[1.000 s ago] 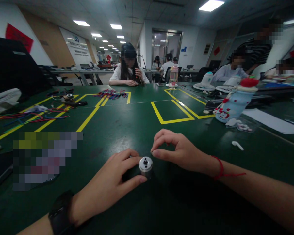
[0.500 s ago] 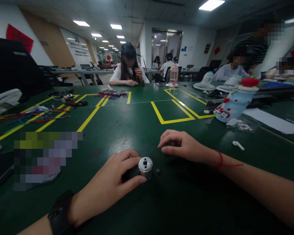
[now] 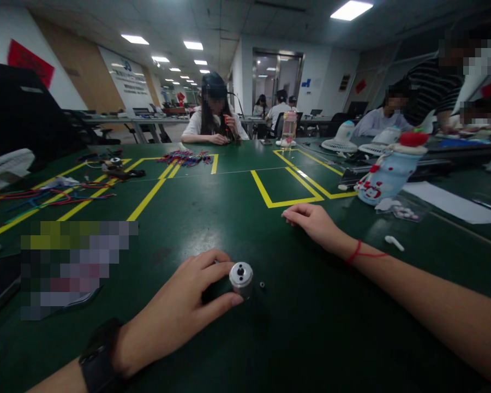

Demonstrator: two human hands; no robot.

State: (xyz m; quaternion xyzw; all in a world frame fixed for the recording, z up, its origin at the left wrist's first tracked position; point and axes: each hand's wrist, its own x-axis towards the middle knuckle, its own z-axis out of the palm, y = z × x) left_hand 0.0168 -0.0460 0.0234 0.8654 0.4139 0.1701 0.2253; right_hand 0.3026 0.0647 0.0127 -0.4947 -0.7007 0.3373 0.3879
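A: Left hand, state?

B: Grasping the metal cylinder. Fingers spread to about its width: index finger behind its left side, thumb along the front near the base. The cylinder appears to stand upright on the green bench, toward the wearer's side, round face up, two small dark holes either side of a dark centre.

A: Right hand?

B: Well apart from the cylinder, farther toward the far edge and to the right. Fingers bent, tips drawn near one another; cannot tell whether anything small sits between them. Fingertips just short of the near line of the yellow tape.

A: The small metal ring?

B: On the bench just right of the cylinder, apart from it and from both hands.

A: Edges and room?

B: A stretch of green bench top runs from the cylinder to the tape. Left limit: a blurred packet, beyond the left wrist. Toward the right edge: a white earphone, near the right forearm, then a blue bottle and white paper. At the far edge a person sits, with loose wires nearer on the bench.
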